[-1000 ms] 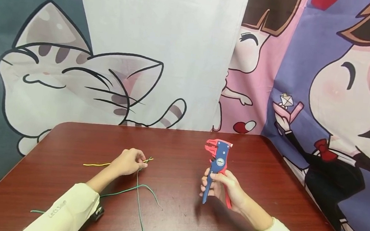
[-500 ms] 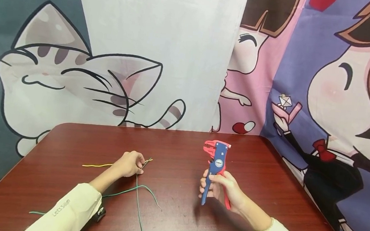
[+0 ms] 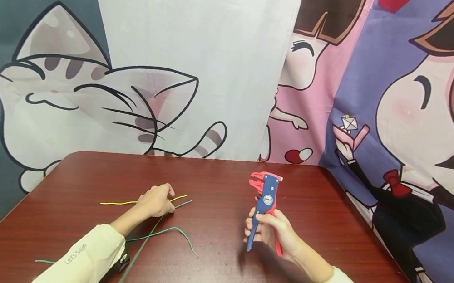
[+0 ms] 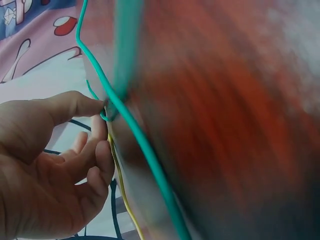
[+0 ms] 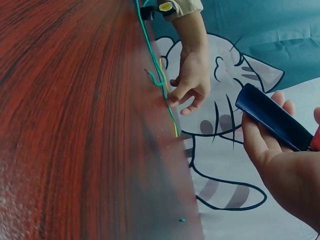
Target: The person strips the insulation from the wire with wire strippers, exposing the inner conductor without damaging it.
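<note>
My left hand (image 3: 156, 202) is low over the left half of the table. Its thumb and index finger pinch a green wire (image 4: 122, 60), which looks blurred in the left wrist view. Beneath this hand passes a yellow wire (image 3: 118, 203), its far end showing past the fingers beside the green wire's tip (image 3: 184, 203). A second green wire (image 3: 169, 229) lies curved on the table nearer me, partly hidden by the left sleeve. My right hand (image 3: 273, 232) holds a blue and red wire stripper (image 3: 267, 199) upright by its handles, with its red head raised above the table.
The dark red-brown table (image 3: 210, 267) extends under both hands. A cartoon-printed cloth (image 3: 217, 67) hangs behind it and along the right side. One tiny green scrap (image 5: 182, 220) lies on the tabletop in the right wrist view.
The pinched green wire's near part has swung left, towards the left sleeve, and its tip now shows apart from the yellow one. My right hand and the wire stripper have hardly moved.
</note>
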{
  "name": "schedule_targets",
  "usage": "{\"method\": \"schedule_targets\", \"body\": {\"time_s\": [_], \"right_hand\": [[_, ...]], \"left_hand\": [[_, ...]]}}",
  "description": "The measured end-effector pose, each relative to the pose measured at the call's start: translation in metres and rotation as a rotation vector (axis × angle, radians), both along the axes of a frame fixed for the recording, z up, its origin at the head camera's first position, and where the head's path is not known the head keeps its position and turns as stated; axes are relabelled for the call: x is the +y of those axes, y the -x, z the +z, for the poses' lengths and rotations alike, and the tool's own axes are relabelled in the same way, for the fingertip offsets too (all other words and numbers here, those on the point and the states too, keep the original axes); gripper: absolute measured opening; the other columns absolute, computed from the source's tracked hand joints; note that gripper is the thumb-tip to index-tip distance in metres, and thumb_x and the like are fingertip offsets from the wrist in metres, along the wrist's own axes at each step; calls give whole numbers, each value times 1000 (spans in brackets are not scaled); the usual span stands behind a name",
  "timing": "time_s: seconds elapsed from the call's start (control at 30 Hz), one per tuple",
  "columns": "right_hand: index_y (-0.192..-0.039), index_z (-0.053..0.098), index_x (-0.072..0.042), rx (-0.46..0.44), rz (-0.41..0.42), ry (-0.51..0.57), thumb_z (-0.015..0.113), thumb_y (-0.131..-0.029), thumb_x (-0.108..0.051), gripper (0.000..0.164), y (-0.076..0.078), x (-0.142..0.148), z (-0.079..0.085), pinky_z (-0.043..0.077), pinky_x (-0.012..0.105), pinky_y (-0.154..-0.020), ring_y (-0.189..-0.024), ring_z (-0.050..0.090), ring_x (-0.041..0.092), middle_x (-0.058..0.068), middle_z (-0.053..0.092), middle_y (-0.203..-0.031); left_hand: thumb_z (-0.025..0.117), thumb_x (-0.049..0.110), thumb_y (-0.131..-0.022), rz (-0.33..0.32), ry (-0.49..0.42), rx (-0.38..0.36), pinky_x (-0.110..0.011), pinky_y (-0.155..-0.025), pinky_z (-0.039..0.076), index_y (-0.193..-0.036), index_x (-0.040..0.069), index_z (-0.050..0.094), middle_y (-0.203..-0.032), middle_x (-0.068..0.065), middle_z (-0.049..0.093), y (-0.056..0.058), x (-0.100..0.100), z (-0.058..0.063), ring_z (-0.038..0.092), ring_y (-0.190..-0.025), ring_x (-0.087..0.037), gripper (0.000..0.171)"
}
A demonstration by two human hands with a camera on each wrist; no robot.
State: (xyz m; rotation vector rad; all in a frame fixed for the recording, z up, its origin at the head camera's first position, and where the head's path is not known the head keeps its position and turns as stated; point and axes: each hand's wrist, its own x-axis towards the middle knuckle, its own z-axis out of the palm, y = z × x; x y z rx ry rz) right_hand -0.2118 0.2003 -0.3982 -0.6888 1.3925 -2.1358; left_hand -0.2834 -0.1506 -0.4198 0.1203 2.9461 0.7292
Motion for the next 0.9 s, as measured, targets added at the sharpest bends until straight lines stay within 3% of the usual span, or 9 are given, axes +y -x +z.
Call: {"method": "schedule_targets", "body": {"time_s": [0.1,0.27,0.4,0.57,0.77,0.9], "right_hand": [[-114,52,-6,1,8,9,34,-100,-7,22,0,0,-1,52,49,-90,-89,67,22,8,65,-97],[-113,49,-5,-17,16,14,34,-100,-7,20,0,-1,-2,53,47,-89,-88,67,22,7,65,-95],[-113,48,-5,-17,18,15,33,-100,-7,20,1,0,-3,53,47,-89,-88,67,22,7,64,-95],[-113,49,-5,-7,23,26,32,-100,-6,21,1,-1,-3,54,46,-88,-88,67,22,8,65,-96],[-114,51,-5,7,25,18,35,-100,-8,22,1,-2,-1,53,48,-90,-89,67,22,8,65,-97],[-115,51,-5,5,24,12,36,-100,-8,21,2,-4,0,53,49,-89,-89,67,22,8,66,-97]], "left_hand": [[76,15,-77,-22,-20,13,-48,-74,48,-108,11,60,-75,9,66,-1,-1,-1,62,-78,-17,35],[66,7,-75,-146,-116,84,-34,-69,48,-102,4,63,-74,4,64,-1,-4,0,58,-69,-10,27],[60,2,-80,-237,-260,111,-26,-59,45,-95,-1,65,-72,-1,62,0,-5,5,55,-62,-10,16],[52,1,-93,-271,-448,94,-25,-51,47,-101,-3,63,-73,-9,62,2,-3,13,56,-61,-13,14],[57,6,-98,-307,-533,160,-27,-66,50,-104,1,63,-97,-15,66,2,-3,17,63,-81,-27,10],[58,9,-100,-333,-584,191,-29,-75,51,-105,2,65,-103,-14,68,2,-3,20,64,-94,-32,11]]}}
